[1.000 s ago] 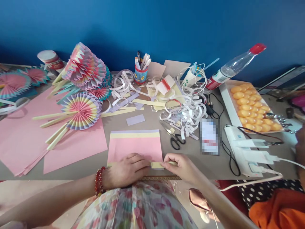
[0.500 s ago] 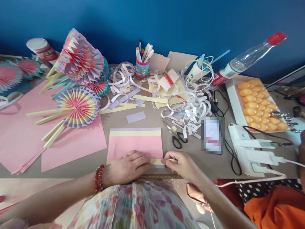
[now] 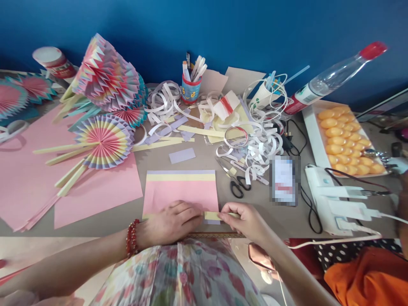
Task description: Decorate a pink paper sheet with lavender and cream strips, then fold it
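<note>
A pink sheet of paper (image 3: 181,193) lies in front of me, with yellow and lilac bands along its far edge. My left hand (image 3: 172,223), wearing a red bead bracelet (image 3: 132,238), presses flat on its near part, fingers stretched out. Close to the sheet's near right corner, my right hand (image 3: 244,219) pinches the end of a yellow paper strip (image 3: 211,216). The strip runs over the near edge, above a lilac band (image 3: 211,222), and goes under my left fingers, where the rest is hidden.
Scissors (image 3: 239,187), curled white strips (image 3: 259,148) and a tape roll (image 3: 236,137) lie beyond the sheet. Folded paper fans (image 3: 103,142) rest on pink paper (image 3: 98,197) at left. A blurred phone (image 3: 283,180), power strip (image 3: 328,204) and tray of yellow items (image 3: 341,140) are at right.
The yellow strip's end at my right hand sits slightly nearer the far side and more of it shows. My left hand stays pressed on the sheet.
</note>
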`<control>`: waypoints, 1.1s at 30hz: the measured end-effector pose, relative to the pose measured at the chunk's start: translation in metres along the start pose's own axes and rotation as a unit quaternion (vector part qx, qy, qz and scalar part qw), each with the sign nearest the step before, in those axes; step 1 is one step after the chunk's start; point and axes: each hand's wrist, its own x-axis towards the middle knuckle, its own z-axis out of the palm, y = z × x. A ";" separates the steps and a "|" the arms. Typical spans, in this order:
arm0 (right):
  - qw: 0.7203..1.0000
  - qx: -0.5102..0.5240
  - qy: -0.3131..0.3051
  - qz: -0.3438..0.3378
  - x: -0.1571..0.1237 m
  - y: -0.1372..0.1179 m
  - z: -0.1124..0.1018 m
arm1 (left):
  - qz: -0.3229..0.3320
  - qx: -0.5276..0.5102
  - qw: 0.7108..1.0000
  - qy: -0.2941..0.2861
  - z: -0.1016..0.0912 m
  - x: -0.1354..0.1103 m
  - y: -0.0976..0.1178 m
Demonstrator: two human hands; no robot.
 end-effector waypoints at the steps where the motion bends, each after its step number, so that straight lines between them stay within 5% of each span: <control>1: 1.000 -0.007 0.003 -0.006 0.000 0.000 0.000 | 0.001 -0.001 1.000 -0.001 0.000 0.000 0.000; 33: 0.990 -0.122 0.051 -0.045 0.000 -0.008 0.004 | 0.002 0.035 0.999 -0.014 0.000 -0.001 0.002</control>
